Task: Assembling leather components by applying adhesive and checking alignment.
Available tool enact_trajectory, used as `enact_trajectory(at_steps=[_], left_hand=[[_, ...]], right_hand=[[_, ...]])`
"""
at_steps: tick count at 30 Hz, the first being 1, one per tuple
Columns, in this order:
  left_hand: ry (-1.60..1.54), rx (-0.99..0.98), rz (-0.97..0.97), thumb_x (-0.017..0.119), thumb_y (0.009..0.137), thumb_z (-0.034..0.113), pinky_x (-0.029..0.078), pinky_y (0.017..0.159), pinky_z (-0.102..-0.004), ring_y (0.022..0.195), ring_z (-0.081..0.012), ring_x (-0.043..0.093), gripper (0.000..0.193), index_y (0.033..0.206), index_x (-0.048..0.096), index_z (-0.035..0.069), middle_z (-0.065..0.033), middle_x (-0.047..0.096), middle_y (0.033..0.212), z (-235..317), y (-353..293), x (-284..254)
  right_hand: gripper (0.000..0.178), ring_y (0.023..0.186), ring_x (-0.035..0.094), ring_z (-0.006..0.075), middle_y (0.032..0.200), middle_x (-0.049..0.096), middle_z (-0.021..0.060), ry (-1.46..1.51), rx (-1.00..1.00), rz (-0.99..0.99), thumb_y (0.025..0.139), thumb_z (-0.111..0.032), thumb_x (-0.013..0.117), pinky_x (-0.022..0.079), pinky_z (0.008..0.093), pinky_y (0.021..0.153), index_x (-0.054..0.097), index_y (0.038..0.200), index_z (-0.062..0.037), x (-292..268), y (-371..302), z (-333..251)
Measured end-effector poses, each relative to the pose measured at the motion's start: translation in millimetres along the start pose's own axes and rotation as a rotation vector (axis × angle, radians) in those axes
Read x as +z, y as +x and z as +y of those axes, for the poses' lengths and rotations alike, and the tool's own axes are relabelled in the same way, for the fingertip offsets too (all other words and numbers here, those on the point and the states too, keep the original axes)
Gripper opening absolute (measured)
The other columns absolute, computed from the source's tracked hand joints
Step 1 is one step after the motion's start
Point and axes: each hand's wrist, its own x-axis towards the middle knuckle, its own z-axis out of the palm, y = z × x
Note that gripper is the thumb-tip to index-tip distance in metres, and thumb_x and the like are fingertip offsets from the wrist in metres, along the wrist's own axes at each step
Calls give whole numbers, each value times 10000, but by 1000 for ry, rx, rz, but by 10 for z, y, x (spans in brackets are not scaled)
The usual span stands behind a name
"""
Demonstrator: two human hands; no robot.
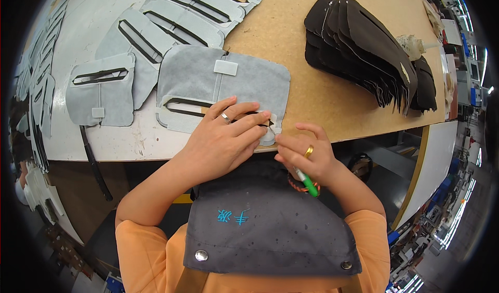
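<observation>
A grey fabric panel (254,77) with a long black-edged slot lies at the table's front edge, a small white patch (226,67) on its upper half. My left hand (228,132) rests on the panel with fingers stretched out, covering much of the slot. At the panel's lower right corner, my right hand (309,152) is closed round a slim pen-like tool with a green and white handle (307,183). Its thin tip reaches the slot's right end, by my left fingertips. The exact kind of tool cannot be made out.
Similar grey panels (101,95) lie to the left and overlap toward the back. A tall stack of dark brown pieces (358,48) stands at the right. A black strip (94,163) hangs over the front edge of the table (291,22).
</observation>
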Motion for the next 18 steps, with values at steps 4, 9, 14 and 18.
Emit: enact_trajectory(at_steps=[4,9,14,18], left_hand=[[-40,-31,-4,615,803,131,310,1044,-409,1180,-193,474,167,965,600,94,-2,571,1172,12,12,-7],[-67,-62,-8,606,805,120,310,1044,-413,1178,-202,480,174,977,596,91,-14,569,1174,23,14,-10],[-25,-37,22,616,786,106,318,1035,-418,1172,-208,481,234,1017,595,82,-22,562,1177,35,3,-3],[23,11,3,618,774,93,316,1039,-419,1176,-215,476,247,1020,593,77,-30,550,1190,40,0,-27]], right_hand=[[200,805,627,148,1002,654,56,-189,-91,-25,737,-95,737,423,391,936,594,877,-88,67,-137,-67],[179,820,632,235,970,649,98,205,95,167,766,-79,713,494,403,848,590,893,-47,54,-175,31],[194,818,635,266,912,641,108,243,247,229,718,20,712,530,364,758,609,876,-23,52,-92,-40],[189,811,633,269,912,640,109,228,281,233,720,30,706,527,351,751,603,870,-20,63,-90,-57]])
